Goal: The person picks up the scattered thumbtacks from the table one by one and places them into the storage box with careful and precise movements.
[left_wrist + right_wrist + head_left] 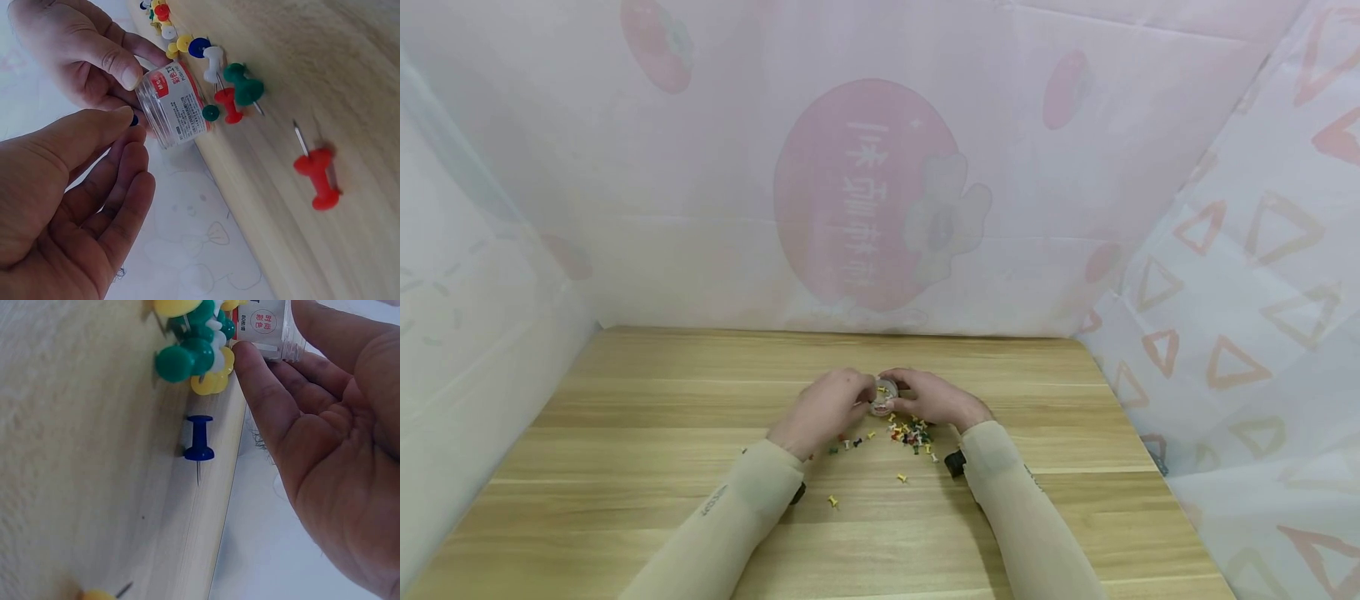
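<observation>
A small clear plastic jar (178, 109) with a red and white label stands on the table, with a yellow push pin (882, 389) visible inside it in the head view. My right hand (934, 397) grips the jar between thumb and fingers. Close to the jar's mouth, my left hand (829, 407) pinches a blue push pin (134, 119) between thumb and forefinger; the fingers hide most of it. Near the right hand, a heap of mixed push pins (912, 433) lies just in front of the jar.
Loose push pins are scattered on the wooden table (662, 467): a red one (317, 178) and a green one (244, 85) by the left hand, a blue one (199, 439) by the right, and a yellow one (832, 501) nearer the front. Printed cloth walls (715, 250) enclose the table.
</observation>
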A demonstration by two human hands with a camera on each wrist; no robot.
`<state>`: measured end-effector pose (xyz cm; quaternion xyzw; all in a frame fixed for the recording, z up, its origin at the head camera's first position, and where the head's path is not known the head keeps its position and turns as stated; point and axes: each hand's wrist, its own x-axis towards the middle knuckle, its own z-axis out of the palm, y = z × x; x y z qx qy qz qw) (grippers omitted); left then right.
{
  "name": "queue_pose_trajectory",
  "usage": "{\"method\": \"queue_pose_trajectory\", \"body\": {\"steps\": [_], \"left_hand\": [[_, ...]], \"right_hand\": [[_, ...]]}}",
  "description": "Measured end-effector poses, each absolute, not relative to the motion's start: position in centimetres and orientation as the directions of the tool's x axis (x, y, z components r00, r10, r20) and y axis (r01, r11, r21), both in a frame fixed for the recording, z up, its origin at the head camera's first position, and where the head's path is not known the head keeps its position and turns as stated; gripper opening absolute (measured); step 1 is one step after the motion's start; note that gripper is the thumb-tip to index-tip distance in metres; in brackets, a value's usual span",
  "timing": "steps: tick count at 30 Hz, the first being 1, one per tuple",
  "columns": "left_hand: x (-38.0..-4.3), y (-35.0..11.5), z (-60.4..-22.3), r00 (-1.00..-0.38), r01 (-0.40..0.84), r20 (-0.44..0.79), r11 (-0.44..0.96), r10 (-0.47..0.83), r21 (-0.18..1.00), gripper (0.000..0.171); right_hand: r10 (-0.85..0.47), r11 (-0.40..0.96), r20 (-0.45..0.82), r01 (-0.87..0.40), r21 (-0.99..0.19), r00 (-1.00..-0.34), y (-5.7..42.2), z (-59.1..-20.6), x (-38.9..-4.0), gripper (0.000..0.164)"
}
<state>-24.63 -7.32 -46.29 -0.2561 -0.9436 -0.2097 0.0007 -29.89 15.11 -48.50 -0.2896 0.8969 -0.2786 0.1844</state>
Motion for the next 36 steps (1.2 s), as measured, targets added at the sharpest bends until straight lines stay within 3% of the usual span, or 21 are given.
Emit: {"method": "queue_pose_trajectory", "body": {"steps": [21, 30, 36], "left_hand": [[-26.3, -6.1, -47.1, -0.867, 0.496, 0.183, 0.766, 0.463, 0.409, 0.012], [-25.7, -7.2, -46.9, -0.865, 0.499, 0.194, 0.746, 0.463, 0.441, 0.013], [-25.5, -8.5, -47.2, -0.862, 0.504, 0.182, 0.769, 0.472, 0.394, 0.007]], "right_hand": [[-0.628, 0.676, -0.162, -0.43, -0.599, -0.761, 15.1, -48.5, -30.0, 0.059], [-0.622, 0.682, -0.172, -0.422, -0.597, -0.764, 15.1, -48.5, -30.1, 0.058], [-0.62, 0.686, -0.171, -0.422, -0.593, -0.766, 15.1, -48.7, -30.0, 0.059]]}}
